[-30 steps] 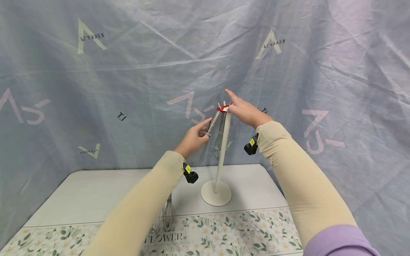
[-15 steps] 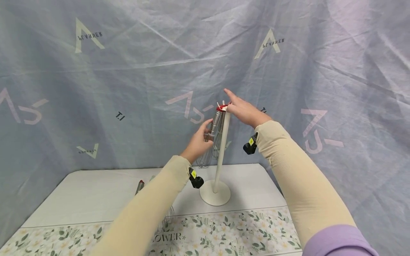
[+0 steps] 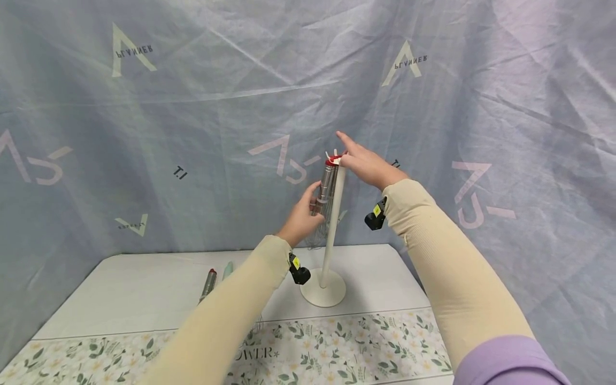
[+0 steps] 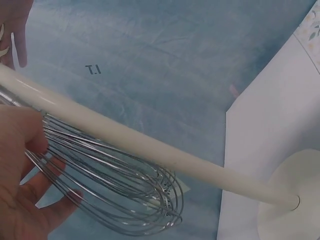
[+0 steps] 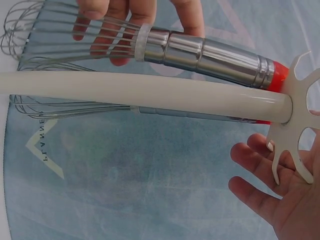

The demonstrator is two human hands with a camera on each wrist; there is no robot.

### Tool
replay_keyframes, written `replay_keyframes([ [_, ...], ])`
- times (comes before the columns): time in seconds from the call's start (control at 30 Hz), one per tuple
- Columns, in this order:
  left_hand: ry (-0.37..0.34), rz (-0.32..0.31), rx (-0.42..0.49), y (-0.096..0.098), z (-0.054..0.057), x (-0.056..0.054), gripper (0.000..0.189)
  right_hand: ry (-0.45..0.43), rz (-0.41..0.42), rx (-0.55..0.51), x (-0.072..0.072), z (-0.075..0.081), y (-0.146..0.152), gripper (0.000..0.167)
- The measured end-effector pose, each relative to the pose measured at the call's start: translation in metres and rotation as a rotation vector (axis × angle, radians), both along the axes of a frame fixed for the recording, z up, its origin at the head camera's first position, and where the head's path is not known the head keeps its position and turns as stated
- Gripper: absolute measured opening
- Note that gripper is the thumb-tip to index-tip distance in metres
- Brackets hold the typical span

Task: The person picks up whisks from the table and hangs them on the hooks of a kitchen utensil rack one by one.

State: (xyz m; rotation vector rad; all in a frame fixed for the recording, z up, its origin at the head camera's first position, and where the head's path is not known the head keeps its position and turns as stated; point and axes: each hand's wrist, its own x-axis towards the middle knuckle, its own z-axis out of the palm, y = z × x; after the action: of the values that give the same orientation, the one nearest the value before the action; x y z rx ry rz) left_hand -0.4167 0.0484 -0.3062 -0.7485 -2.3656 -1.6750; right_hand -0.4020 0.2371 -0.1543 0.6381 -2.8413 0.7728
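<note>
A white upright stand (image 3: 334, 214) with a hooked top (image 5: 301, 102) carries two steel-handled whisks with red ends. My left hand (image 3: 300, 218) holds the nearer whisk (image 5: 202, 54) where its wires meet the handle, thumb and fingers on opposite sides. This whisk hangs nearly upright along the pole, its red end right at the hooks. Behind the pole hangs the other whisk (image 5: 185, 114), partly hidden. My right hand (image 3: 369, 166) is at the stand's top, fingers spread and extended; its fingers (image 5: 252, 197) lie behind the hooks in the right wrist view.
On the white table (image 3: 144, 289) lie another red-ended whisk (image 3: 209, 282) and a mint-green handle (image 3: 228, 269), both partly hidden by my left sleeve. The stand's round base (image 3: 332, 297) sits behind a floral cloth strip (image 3: 366, 347). A grey curtain (image 3: 231, 133) hangs behind.
My left hand has moved right toward the pole, and the nearer whisk has swung from slanting outward to nearly upright. The table whisk's handle has come into view. My right hand stays put.
</note>
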Motion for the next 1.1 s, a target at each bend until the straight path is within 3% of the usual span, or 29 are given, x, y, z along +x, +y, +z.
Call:
replay_keyframes([
  [0.37,0.006,-0.002,-0.033,-0.004,-0.003,0.000,0.085,-0.010,0.004,-0.003,0.000,0.001,-0.002,0.076],
  [0.57,-0.031,0.004,-0.079,-0.014,0.001,0.003,0.081,-0.011,-0.004,0.004,0.000,0.001,-0.001,0.077],
  [0.7,-0.047,0.006,-0.129,-0.025,0.005,0.008,0.078,-0.030,-0.004,0.004,-0.001,0.000,-0.001,0.076],
  [0.93,-0.007,0.011,-0.192,-0.052,0.012,0.018,0.070,-0.043,-0.009,0.000,-0.003,0.001,0.001,0.077],
  [1.1,0.000,0.013,-0.209,-0.075,0.012,0.024,0.065,-0.032,0.006,0.004,-0.004,0.001,0.002,0.077],
])
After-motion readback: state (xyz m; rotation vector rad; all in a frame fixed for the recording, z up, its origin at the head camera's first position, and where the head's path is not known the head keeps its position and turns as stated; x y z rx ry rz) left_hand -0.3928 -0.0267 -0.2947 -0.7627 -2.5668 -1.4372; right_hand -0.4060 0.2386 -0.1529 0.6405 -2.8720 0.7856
